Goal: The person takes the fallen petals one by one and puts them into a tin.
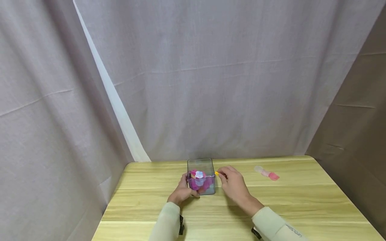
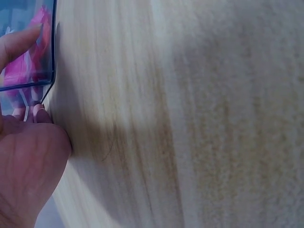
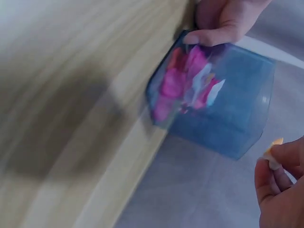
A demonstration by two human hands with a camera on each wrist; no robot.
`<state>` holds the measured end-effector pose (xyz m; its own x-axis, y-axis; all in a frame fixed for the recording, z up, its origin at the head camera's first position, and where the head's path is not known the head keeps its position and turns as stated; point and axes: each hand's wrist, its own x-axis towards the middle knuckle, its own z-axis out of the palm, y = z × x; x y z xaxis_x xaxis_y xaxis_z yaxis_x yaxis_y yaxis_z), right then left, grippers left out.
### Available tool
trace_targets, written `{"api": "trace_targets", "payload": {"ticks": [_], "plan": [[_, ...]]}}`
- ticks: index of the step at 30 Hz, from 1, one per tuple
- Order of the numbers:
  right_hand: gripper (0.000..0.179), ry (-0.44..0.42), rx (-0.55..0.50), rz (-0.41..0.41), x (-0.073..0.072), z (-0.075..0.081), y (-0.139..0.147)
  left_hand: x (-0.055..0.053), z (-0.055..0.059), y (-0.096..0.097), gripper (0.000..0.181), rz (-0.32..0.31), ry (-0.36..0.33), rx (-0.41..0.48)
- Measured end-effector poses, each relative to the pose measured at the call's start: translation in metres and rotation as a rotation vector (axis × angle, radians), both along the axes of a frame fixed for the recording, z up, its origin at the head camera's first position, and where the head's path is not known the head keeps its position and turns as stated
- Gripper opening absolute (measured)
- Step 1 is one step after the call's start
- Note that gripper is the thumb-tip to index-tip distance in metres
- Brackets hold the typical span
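Observation:
A see-through grey box [image 1: 200, 164] with an open top stands near the back of the table. Bright pink, white and red petal-like pieces [image 3: 173, 83] lie bunched at its bottom. My left hand [image 1: 181, 192] grips the box from its left side, the thumb lying along the near wall and the other fingers round the side. Just right of the box, level with its upper half in the head view, my right hand [image 1: 236, 185] pinches a small yellow-orange piece [image 3: 277, 142] between thumb and fingertips. Part of that piece is hidden by the fingers.
To the right on the wooden table [image 1: 301, 201] lie a whitish petal-like piece [image 1: 258, 169], a pale pink one [image 1: 265, 173] and a deeper pink one [image 1: 273, 176] in a row. A grey curtain [image 1: 226, 100] hangs right behind the table's back edge.

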<state>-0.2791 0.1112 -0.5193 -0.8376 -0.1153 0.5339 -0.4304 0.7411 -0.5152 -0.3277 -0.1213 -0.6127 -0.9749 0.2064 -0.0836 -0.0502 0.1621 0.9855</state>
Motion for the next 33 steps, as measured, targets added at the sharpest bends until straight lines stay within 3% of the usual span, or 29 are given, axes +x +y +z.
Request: {"api": "trace_targets", "payload": {"ticks": [6, 13, 17, 33], "plan": [[0.009, -0.074, 0.077, 0.103, -0.028, 0.008, -0.038, -0.001, 0.0, -0.003, 0.113, 0.008, -0.004, -0.022], [0.01, -0.186, 0.178, 0.164, -0.065, 0.002, -0.064, 0.0, -0.002, -0.004, 0.11, 0.0, -0.037, -0.032], [0.01, -0.233, 0.182, 0.162, -0.071, -0.001, -0.069, 0.001, -0.001, -0.003, 0.109, -0.006, -0.036, -0.037], [0.009, -0.243, 0.232, 0.124, -0.076, -0.003, -0.07, -0.002, 0.003, -0.002, 0.109, -0.006, -0.036, -0.014]]}}
